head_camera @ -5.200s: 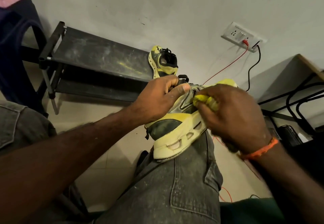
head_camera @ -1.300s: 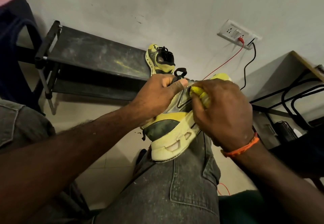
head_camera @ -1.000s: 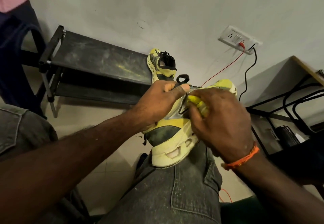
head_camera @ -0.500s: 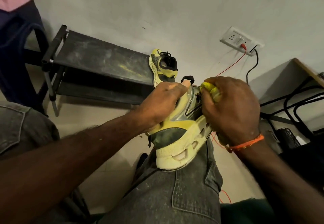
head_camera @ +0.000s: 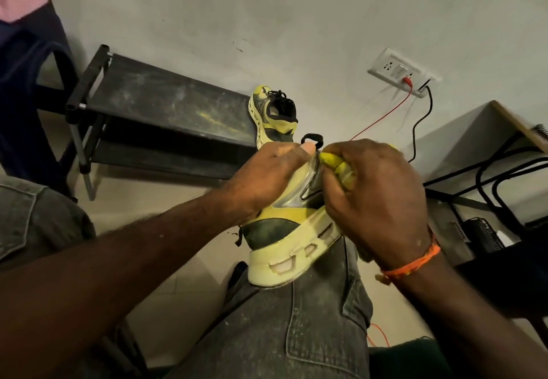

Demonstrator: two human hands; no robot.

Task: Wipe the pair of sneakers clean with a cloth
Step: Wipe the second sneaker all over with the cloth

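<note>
A seated person works on a yellow sneaker (head_camera: pixel 284 239) propped heel-down on the right knee (head_camera: pixel 296 319), sole edge resting on grey denim. The left hand (head_camera: pixel 267 180) curls over the shoe's collar, thumb near the black heel loop (head_camera: pixel 310 138), gripping it steady; the right hand (head_camera: pixel 376 201) has its fingers bunched around a yellow cloth (head_camera: pixel 338 165), pressing a wad of it against the grey side panel just below the laces. To do this stroke well, the shoe likely needs a firm brace against the knee so it cannot twist, with short rubs following the moulded ridges of the panel and a fresh fold of cloth turned out as the working face soils; the dusty dark patch at the heel and the cut-outs in the pale midsole look as though they still want attention. By count: two sneakers, one in hand and a second sneaker (head_camera: pixel 274 118) standing toe-up against the wall beside a dusty black shoe rack (head_camera: pixel 166 112); one cloth; two hands, both engaged. Also visible are one wall socket (head_camera: pixel 400 72) with two cables, one red and one black, one orange wrist thread (head_camera: pixel 415 263), and the corner of a worktop (head_camera: pixel 510 121) at right.
</note>
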